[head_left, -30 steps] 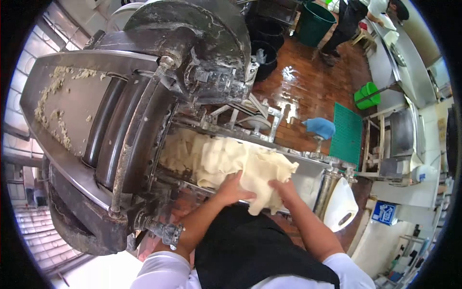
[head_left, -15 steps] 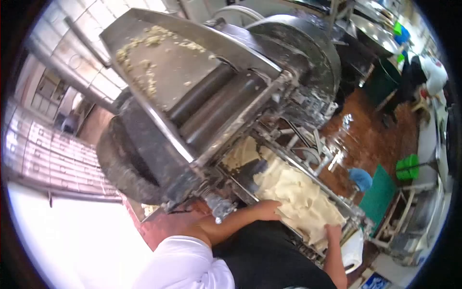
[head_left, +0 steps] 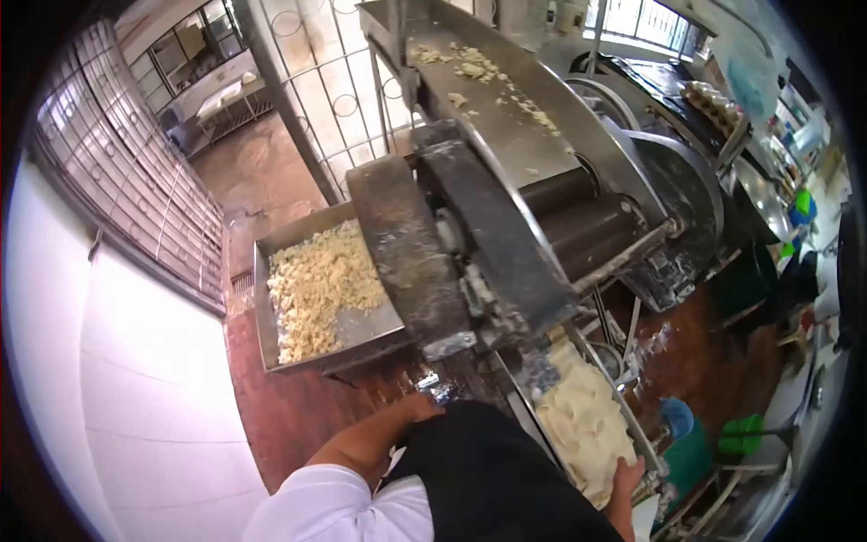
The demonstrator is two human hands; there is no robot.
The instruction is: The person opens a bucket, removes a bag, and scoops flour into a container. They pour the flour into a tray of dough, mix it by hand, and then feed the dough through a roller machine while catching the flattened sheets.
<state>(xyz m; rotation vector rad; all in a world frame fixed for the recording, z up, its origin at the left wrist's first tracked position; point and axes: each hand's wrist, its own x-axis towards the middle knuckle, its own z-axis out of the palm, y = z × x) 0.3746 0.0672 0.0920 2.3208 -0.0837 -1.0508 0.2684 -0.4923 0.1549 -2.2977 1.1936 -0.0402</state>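
My left hand [head_left: 423,407] is beside a shiny metal fitting [head_left: 437,388] low on the roller machine; its fingers are too small and blurred to make out. Pale, folded dough [head_left: 582,415] lies in a long metal tray [head_left: 632,417] below the rollers. At the near end of that dough, my right hand [head_left: 627,473] touches its edge with fingers apart. Above are two dark rollers [head_left: 587,221] and a sloping metal hopper [head_left: 506,117] with dough crumbs scattered on it.
A square metal pan [head_left: 375,332] of crumbly dough [head_left: 316,285] stands left of the machine. A barred gate [head_left: 135,172] and white wall [head_left: 153,361] are farther left. On the right are a blue container [head_left: 675,417], a green basket [head_left: 741,434] and a dark bin [head_left: 745,285].
My left hand has left the dough and moved left to the machine's fitting. My right hand remains at the dough's near end. The view has swung left, bringing the crumb-filled pan fully into sight.
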